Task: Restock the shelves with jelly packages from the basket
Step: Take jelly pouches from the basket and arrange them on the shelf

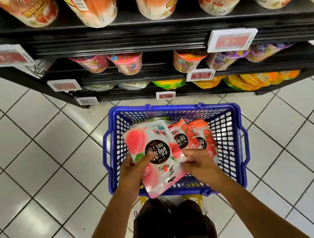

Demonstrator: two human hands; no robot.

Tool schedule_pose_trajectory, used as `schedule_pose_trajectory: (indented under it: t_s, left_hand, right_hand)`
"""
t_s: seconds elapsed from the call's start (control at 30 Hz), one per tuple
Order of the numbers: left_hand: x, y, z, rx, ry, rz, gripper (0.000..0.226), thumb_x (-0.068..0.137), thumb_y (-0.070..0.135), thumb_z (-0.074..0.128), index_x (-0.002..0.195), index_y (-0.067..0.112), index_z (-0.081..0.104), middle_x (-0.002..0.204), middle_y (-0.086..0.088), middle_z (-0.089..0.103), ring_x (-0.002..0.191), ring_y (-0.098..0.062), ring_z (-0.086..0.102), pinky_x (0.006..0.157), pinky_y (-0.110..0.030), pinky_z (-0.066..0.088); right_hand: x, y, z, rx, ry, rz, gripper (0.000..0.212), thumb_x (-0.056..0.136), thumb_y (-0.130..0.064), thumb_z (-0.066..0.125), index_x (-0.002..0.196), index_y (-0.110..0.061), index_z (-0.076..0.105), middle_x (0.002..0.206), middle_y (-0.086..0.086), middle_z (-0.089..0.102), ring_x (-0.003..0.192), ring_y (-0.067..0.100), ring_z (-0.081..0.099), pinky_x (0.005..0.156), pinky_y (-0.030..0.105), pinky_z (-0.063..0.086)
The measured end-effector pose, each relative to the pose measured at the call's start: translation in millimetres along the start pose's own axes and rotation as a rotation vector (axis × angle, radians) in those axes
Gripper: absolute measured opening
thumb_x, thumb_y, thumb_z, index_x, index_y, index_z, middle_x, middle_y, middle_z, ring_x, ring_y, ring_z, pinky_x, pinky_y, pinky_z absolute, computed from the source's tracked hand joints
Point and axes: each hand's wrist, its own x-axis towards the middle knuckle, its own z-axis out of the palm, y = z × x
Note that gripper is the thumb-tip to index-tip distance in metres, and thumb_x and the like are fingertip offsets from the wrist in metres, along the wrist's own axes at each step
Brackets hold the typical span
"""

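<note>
Lower centre, both hands are on one pack. The left hand (134,168) grips its left edge with the thumb on the front, and the right hand (198,162) pinches the right edge. The peach jelly package (155,139) seems raised over the blue basket (238,123), where more red jelly packages (198,139) lie stacked. This looks like the pick-up step. Next comes the lift to the black shelves (139,34) in the upper frame, finding a gap among the jelly cups (128,64).
</note>
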Motion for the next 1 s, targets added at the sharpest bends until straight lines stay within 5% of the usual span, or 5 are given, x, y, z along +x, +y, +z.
schedule_pose_trajectory:
  t_s: [0.2,0.43,0.63,0.83,1.0]
  left_hand:
    - [1.1,-6.4,12.4,-0.486,-0.007,-0.205,0.031,0.079,0.005,0.066,0.11,0.001,0.062,0.102,-0.012,0.069,0.076,-0.017,0.073,0.062,-0.03,0.059]
    - [0.9,-15.4,25.3,-0.369,0.062,-0.365,0.037,0.064,0.023,0.079,0.093,0.005,0.066,0.086,-0.006,0.07,0.08,-0.017,0.067,0.068,-0.028,0.054]
    - [26.2,-19.8,1.5,0.342,-0.044,0.285,0.116,0.059,-0.018,0.081,0.147,0.032,0.025,0.139,0.01,0.045,0.123,-0.002,0.051,0.09,-0.023,0.053]
    - [35.2,-27.2,-26.5,0.81,-0.28,0.189,0.08,0.038,0.042,0.095,0.108,0.02,0.064,0.12,-0.002,0.064,0.116,-0.024,0.061,0.098,-0.037,0.052]
    - [45.4,-38.6,-27.5,0.604,0.002,0.0,0.05,0.057,0.034,0.093,0.096,0.024,0.063,0.091,0.002,0.071,0.077,-0.011,0.071,0.055,-0.023,0.056]
  right_hand:
    - [-8.0,-8.4,4.2,0.562,0.229,0.163,0.015,0.085,-0.018,0.069,0.099,-0.012,0.07,0.093,0.004,0.075,0.085,0.024,0.07,0.074,0.036,0.058]
    - [-10.9,-10.5,19.8,-0.197,0.331,-0.083,0.033,0.09,-0.013,0.068,0.121,-0.002,0.064,0.112,0.001,0.069,0.102,0.011,0.065,0.09,0.018,0.05]
    - [-5.5,-31.5,0.7,-0.637,-0.064,-0.363,0.02,0.095,-0.012,0.06,0.11,-0.011,0.073,0.087,-0.013,0.073,0.077,-0.006,0.06,0.069,0.015,0.047]
    - [18.7,-22.5,-11.9,-0.406,-0.162,-0.152,0.02,0.095,-0.013,0.06,0.111,-0.007,0.071,0.08,-0.018,0.069,0.072,-0.008,0.063,0.065,0.006,0.043]
    - [48.6,5.1,20.4,0.116,0.307,-0.06,0.022,0.084,-0.006,0.072,0.091,-0.026,0.068,0.088,0.0,0.071,0.079,0.013,0.063,0.075,0.024,0.052]
